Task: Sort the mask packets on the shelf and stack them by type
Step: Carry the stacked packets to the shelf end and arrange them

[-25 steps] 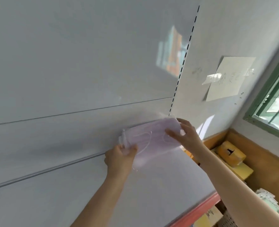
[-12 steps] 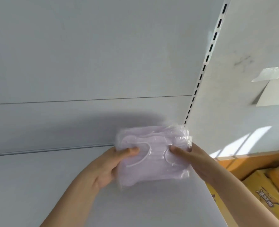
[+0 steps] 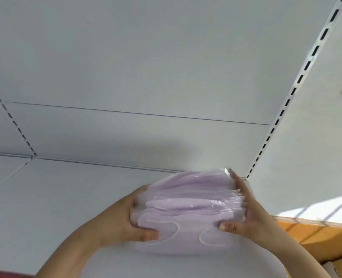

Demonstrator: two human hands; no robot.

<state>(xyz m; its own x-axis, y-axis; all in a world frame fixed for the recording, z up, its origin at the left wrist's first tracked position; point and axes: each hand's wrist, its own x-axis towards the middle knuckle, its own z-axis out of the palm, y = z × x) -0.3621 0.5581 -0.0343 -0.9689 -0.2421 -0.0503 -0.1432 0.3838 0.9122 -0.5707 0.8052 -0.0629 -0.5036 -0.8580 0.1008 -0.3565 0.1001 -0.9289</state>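
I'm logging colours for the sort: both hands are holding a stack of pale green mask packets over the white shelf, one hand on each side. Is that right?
Not quite: the colour is wrong. The mask packets are pale lilac, not green, as the head view shows. The rest stands: the left hand and the right hand hold the stack from either side, over the white shelf.

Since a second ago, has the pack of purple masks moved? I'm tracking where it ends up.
Yes. The purple mask pack, gripped by the left hand and right hand, has come down from the back panel seam toward the shelf.
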